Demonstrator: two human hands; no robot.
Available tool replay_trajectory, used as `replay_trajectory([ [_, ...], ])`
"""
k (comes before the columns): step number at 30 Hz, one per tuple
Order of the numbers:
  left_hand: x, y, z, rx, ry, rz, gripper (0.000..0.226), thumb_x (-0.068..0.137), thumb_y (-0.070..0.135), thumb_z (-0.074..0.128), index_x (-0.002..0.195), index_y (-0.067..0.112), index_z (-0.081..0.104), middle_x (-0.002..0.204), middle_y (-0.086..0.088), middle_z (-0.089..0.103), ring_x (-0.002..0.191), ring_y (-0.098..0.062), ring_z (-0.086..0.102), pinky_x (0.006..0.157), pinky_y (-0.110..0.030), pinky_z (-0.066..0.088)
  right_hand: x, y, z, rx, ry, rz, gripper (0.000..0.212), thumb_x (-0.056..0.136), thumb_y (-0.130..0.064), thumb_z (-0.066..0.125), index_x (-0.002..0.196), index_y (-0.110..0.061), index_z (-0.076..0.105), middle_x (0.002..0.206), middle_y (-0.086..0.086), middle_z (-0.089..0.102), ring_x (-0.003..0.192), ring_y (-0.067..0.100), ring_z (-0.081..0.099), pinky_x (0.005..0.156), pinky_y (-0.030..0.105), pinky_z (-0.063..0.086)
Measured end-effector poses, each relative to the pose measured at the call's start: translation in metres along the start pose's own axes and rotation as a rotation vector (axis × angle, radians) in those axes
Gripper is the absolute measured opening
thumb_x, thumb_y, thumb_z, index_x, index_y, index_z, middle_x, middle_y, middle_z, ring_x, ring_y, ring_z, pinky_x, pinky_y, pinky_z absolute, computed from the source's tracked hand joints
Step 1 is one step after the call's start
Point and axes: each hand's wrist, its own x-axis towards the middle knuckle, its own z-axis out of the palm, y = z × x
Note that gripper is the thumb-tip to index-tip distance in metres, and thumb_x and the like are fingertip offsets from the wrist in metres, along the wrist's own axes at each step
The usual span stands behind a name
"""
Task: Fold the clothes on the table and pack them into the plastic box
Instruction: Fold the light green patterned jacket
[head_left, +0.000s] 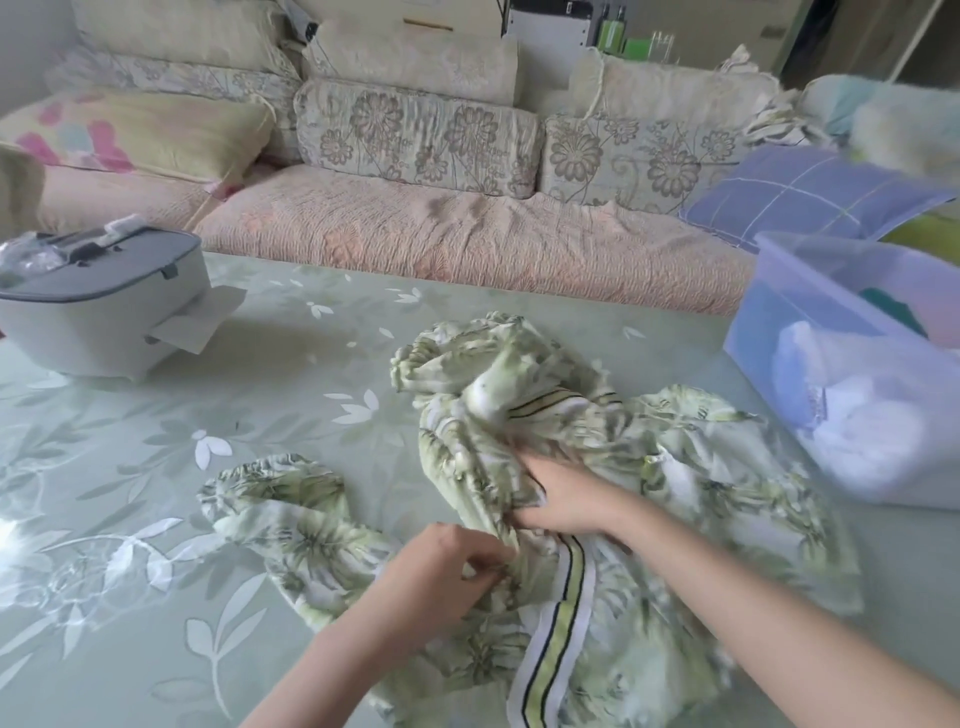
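Biggest risk imo: the garment (701, 493) is one twisted wad, so pulling the wrong layer could tighten the tangle or drag cloth off the tabletop (260, 415) edge nearest the person. The left hand (452, 566) pinches a fold, and the right hand (561, 499), just beyond it, has its fingers dug in and bunched around the cloth. It's a pale green leaf print with a striped band and gathered cuffs, crumpled under both hands. The plastic box (769, 312) sits well right of the right hand.
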Motion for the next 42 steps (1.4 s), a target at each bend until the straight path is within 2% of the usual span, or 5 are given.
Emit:
replay_trajectory([
  [7,-0.004,-0.002,-0.062,0.024,0.069,-0.047,0.023,0.089,0.030,0.053,0.107,0.029,0.066,0.086,0.025,0.063,0.078,0.012,0.062,0.084,-0.010,0.050,0.019,-0.023,-0.028,0.042,-0.192,-0.226,0.063,0.082,-0.021,0.071,0.139,-0.029,0.046,0.139,-0.006,0.050,0.125,0.015,0.048,0.093,0.025,0.038],
  [17,0.162,-0.006,-0.057,0.881,-0.097,0.198,0.067,0.094,0.056,0.038,0.150,0.037,0.007,0.158,0.005,0.006,0.146,-0.021,-0.004,0.116,-0.049,-0.010,-0.097,-0.060,0.025,-0.091,0.020,-0.245,0.080,0.086,-0.069,0.042,0.148,-0.044,0.000,0.158,-0.010,-0.014,0.146,0.019,-0.009,0.115,0.048,-0.009],
  [26,0.130,-0.039,-0.058,1.026,-0.305,-0.389,0.061,0.097,0.052,0.014,0.145,0.020,0.034,0.133,-0.006,0.053,0.114,-0.027,0.057,0.084,-0.036,0.049,-0.102,0.004,0.027,-0.284,0.255,-0.356,0.047,0.079,-0.011,0.043,0.103,-0.039,0.071,0.124,-0.015,0.063,0.110,0.011,0.063,0.083,0.036,0.056],
  [38,0.007,0.046,-0.053,0.564,-0.677,-0.309,0.089,0.079,0.078,0.022,0.128,0.011,0.054,0.116,-0.004,0.065,0.097,-0.016,0.062,0.090,-0.027,0.049,-0.014,0.062,-0.041,0.257,0.259,0.215,0.047,0.088,0.010,0.034,0.104,-0.014,0.071,0.112,-0.002,0.067,0.086,0.009,0.063,0.073,0.021,0.049],
  [42,0.048,0.037,-0.065,0.659,-0.115,-0.197,0.051,0.096,0.054,0.032,0.117,0.017,0.060,0.097,0.004,0.063,0.080,-0.013,0.061,0.073,-0.025,0.054,-0.012,0.039,-0.044,0.291,0.587,0.240,0.024,0.093,-0.015,0.044,0.090,-0.010,0.067,0.070,-0.006,0.059,0.053,0.013,0.048,0.048,0.024,0.037],
])
